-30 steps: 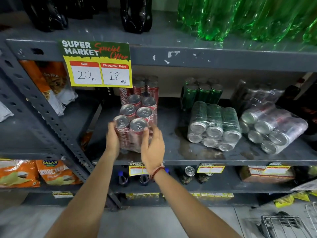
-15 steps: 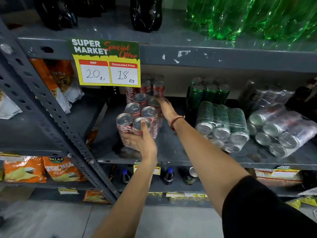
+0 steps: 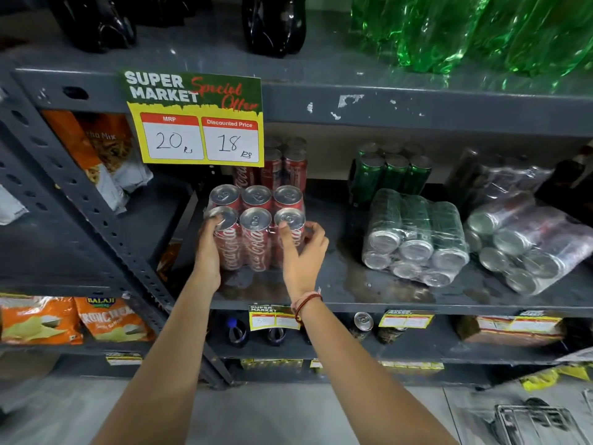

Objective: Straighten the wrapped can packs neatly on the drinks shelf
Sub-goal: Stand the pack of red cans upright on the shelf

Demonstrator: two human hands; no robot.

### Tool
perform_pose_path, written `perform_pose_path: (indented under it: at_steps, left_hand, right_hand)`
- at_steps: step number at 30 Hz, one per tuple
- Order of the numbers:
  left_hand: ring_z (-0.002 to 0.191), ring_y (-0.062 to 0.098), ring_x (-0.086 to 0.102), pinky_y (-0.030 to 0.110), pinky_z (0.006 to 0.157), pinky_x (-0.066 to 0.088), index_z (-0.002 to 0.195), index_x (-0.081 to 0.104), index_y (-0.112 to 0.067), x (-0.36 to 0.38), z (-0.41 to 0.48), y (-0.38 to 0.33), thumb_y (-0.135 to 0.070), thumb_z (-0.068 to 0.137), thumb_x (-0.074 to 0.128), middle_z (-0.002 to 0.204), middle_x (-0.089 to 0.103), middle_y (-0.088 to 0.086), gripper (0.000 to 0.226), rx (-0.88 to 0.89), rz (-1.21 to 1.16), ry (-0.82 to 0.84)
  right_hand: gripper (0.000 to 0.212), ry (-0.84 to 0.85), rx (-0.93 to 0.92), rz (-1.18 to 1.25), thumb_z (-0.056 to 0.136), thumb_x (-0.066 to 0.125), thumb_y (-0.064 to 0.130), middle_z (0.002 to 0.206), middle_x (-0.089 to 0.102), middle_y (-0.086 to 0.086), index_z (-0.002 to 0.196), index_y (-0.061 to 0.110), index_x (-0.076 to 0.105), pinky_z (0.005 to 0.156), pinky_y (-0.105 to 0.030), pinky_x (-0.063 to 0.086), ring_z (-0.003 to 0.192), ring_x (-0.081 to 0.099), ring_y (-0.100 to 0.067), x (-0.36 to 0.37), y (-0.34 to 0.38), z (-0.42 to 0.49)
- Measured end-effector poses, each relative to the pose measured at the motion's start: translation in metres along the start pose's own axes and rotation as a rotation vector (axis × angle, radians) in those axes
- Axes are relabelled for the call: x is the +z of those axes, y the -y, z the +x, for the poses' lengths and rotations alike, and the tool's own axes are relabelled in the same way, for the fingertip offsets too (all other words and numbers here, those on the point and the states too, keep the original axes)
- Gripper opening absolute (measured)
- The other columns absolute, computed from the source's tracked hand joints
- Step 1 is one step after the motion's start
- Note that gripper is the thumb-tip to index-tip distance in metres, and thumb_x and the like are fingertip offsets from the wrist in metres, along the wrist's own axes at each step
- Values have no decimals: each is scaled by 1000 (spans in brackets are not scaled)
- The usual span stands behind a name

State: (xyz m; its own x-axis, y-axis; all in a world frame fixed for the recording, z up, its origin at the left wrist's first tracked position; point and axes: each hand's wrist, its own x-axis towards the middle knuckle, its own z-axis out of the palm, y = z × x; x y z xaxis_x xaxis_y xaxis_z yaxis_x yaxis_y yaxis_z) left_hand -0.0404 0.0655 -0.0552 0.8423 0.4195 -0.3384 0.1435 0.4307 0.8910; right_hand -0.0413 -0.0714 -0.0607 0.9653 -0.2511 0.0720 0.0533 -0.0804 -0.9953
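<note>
A wrapped pack of red cola cans [image 3: 256, 232] stands upright on the grey drinks shelf [image 3: 369, 303], its long side facing me. My left hand [image 3: 210, 248] grips its left front can. My right hand [image 3: 301, 252] holds its right front corner, thumb on the can top. To the right, a wrapped pack of green cans [image 3: 417, 236] lies on its side, can tops toward me. Further right a wrapped pack of silver cans [image 3: 526, 245] also lies on its side, skewed.
More red cans [image 3: 285, 165] and green cans [image 3: 390, 171] stand at the back of the shelf. A price sign [image 3: 195, 118] hangs from the shelf above. A slanted grey upright [image 3: 96, 220] borders the left side. Snack bags [image 3: 73, 319] fill the left shelves.
The red pack has been turned from slanting front-to-back to squarely broadside. My right hand came back from behind the pack to its right front corner; my left hand moved to the left side.
</note>
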Motion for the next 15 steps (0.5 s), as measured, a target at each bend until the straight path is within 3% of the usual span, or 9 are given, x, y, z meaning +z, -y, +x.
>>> perform_pose_path:
  at_steps: [3, 5, 8, 11, 13, 15]
  left_hand:
    - [112, 23, 60, 42, 94, 47, 127, 55, -26, -3, -4, 3, -77, 49, 67, 123, 64, 1, 94, -56, 12, -106]
    - [113, 19, 54, 36, 97, 42, 135, 44, -19, 2, -12, 3, -71, 59, 68, 126, 57, -3, 95, -35, 30, -267]
    - [124, 21, 49, 34, 107, 37, 137, 40, -11, 17, -30, 1, -53, 75, 65, 136, 52, 6, 79, 286, 130, -468]
    - [136, 31, 36, 41, 112, 30, 136, 40, -7, 46, -41, 0, -45, 82, 56, 144, 40, 20, 69, 697, 438, -503]
    - [143, 29, 18, 46, 116, 21, 136, 39, -7, 77, -51, 0, -45, 87, 52, 152, 27, 23, 64, 840, 584, -484]
    - [143, 22, 13, 37, 118, 13, 135, 41, -7, 111, -66, 1, -43, 89, 50, 154, 23, 21, 60, 902, 618, -406]
  right_hand:
    - [52, 32, -6, 11, 79, 69, 48, 110, 48, -3, 114, 14, 52, 90, -28, 41, 99, 54, -20, -11, 1, 7]
    - [39, 21, -22, 68, 84, 68, 36, 115, 52, -6, 113, 14, 54, 88, -21, 41, 101, 54, -15, -24, 6, 16]
    - [25, -109, -137, 108, 88, 65, 29, 112, 54, -8, 106, 15, 55, 80, -8, 42, 96, 54, -12, -58, 26, 44]
    - [27, -279, -225, 18, 89, 64, 27, 105, 54, -10, 105, 5, 59, 82, -16, 43, 93, 55, -19, -109, 46, 81]
    - [38, -358, -220, -135, 87, 63, 32, 108, 54, -16, 107, -1, 59, 88, -26, 39, 100, 53, -26, -148, 48, 104]
    - [44, -376, -181, -294, 86, 63, 34, 115, 53, -23, 110, -3, 58, 92, -32, 35, 109, 50, -34, -188, 45, 121]
